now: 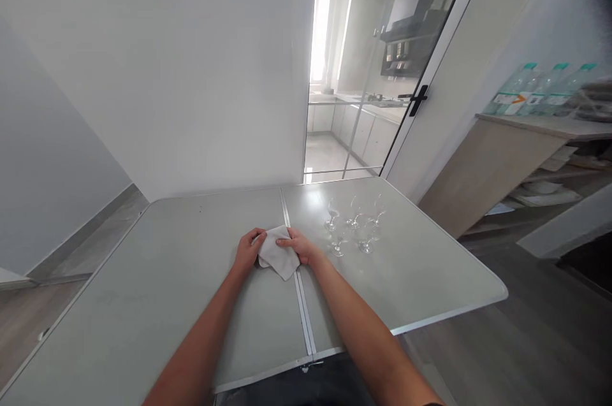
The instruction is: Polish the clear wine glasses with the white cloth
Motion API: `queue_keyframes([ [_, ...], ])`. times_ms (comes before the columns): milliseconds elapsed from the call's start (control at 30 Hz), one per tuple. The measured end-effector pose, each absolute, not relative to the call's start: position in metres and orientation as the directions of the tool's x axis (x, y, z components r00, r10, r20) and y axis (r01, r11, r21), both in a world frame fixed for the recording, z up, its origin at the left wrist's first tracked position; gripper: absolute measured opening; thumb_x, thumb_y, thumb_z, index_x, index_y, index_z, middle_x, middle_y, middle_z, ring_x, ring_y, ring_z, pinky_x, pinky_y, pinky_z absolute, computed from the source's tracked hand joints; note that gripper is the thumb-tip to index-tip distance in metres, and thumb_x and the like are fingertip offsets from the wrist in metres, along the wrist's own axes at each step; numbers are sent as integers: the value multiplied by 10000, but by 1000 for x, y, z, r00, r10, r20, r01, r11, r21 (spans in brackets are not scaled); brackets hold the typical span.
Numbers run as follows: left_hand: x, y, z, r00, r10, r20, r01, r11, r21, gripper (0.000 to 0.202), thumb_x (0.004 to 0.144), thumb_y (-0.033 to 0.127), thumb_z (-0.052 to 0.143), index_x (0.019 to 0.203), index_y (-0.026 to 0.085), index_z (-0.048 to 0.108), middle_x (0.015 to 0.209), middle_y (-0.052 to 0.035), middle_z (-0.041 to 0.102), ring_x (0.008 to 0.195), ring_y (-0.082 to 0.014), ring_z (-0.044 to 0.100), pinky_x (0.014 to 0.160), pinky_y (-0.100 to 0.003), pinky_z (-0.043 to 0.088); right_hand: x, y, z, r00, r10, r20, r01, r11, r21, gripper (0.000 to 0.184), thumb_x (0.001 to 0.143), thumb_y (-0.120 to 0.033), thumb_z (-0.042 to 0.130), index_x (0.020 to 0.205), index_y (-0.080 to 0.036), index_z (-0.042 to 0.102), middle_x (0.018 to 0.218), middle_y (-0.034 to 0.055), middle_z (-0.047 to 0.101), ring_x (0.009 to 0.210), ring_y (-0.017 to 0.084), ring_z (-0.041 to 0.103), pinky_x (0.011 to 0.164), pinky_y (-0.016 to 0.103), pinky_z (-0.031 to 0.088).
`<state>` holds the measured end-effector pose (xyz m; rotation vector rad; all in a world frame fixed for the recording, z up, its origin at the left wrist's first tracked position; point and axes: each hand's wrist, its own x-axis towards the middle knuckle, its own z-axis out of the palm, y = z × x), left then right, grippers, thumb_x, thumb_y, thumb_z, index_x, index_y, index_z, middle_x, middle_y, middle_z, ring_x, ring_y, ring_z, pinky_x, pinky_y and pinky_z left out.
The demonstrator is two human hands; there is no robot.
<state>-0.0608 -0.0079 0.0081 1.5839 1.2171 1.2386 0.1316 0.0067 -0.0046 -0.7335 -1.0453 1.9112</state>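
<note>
A white cloth (281,259) is held between my two hands above the middle of the table, close to its metal seam. My left hand (249,248) grips the cloth at its left edge, with the thumb on top. On the other side my right hand (301,246) pinches it, thumb laid over the fabric and fingers beneath. Whether something is wrapped inside the cloth cannot be seen. Several clear stemmed glasses (366,244) stand grouped on the table to the right of my right hand.
The pale folding table (157,278) has a raised metal seam (302,304) across it. Behind it are a white wall and a glass door (354,74) with a black handle (419,101). Plastic bottles (554,90) stand on a wooden shelf unit (507,164) at right.
</note>
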Motion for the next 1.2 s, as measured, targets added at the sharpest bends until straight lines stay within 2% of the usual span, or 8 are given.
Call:
queue_keyframes([
  [467,-60,-10,6,50,967,249,230,-254,940,352,853,506,584,784,177,689,751,-24,643,732,-190,558,669,-269,437,127,5,-2,-468,872,-143,-391,-350,-851,514,507,-329,934,917,-164,672,787,25,735,690,188,689,680,308,525],
  [1200,-60,-4,9,107,979,173,296,-197,935,358,863,526,582,797,192,693,759,-13,655,729,-194,555,657,-262,414,128,4,-4,-424,902,-82,-418,-275,-866,388,590,-327,879,889,-204,664,768,-30,680,681,142,612,663,265,463],
])
